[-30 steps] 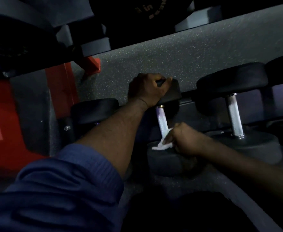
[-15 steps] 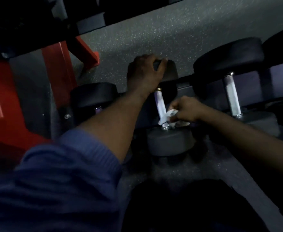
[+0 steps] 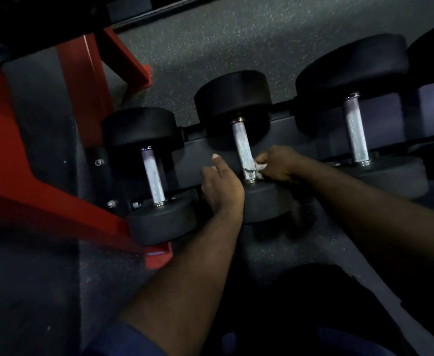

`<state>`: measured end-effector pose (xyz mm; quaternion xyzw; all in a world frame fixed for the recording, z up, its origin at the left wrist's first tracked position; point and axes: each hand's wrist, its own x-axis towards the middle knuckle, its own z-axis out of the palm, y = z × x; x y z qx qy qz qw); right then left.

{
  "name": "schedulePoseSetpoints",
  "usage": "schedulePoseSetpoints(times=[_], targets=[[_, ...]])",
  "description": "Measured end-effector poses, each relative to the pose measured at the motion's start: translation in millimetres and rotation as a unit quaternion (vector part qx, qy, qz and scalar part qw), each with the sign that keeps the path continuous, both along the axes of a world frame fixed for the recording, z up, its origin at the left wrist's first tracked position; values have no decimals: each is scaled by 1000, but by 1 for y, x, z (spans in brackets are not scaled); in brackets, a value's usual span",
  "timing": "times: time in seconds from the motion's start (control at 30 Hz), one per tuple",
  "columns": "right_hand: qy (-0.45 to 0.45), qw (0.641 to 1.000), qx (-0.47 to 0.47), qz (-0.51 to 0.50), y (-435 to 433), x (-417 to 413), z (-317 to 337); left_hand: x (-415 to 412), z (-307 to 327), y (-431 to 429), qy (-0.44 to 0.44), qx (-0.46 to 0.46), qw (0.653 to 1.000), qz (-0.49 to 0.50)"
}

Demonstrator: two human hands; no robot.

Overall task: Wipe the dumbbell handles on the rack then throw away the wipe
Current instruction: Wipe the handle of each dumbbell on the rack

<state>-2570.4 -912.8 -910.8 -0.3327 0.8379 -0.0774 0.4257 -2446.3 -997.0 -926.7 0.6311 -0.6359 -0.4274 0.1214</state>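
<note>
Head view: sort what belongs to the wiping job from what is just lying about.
Job:
- wipe, pinched in the right hand against the middle handle
- left hand, beside that handle
- left handle and right handle
- rack

Just there:
- red frame
- floor

A speckled dark-grey rubber floor (image 3: 236,42) is seen behind and beneath everything. At the left, a red metal frame (image 3: 31,196) is set on it: one slanted beam is ended by a red foot (image 3: 159,255), and a red brace (image 3: 126,60) is angled higher up. Dark, unlit equipment (image 3: 31,16) is glimpsed in the upper left corner.
</note>
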Motion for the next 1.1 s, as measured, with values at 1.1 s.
schedulePoseSetpoints(times=[1.1], targets=[[291, 777, -192, 524, -48, 13, 8, 12, -3, 1, 128, 30, 990, 42]])
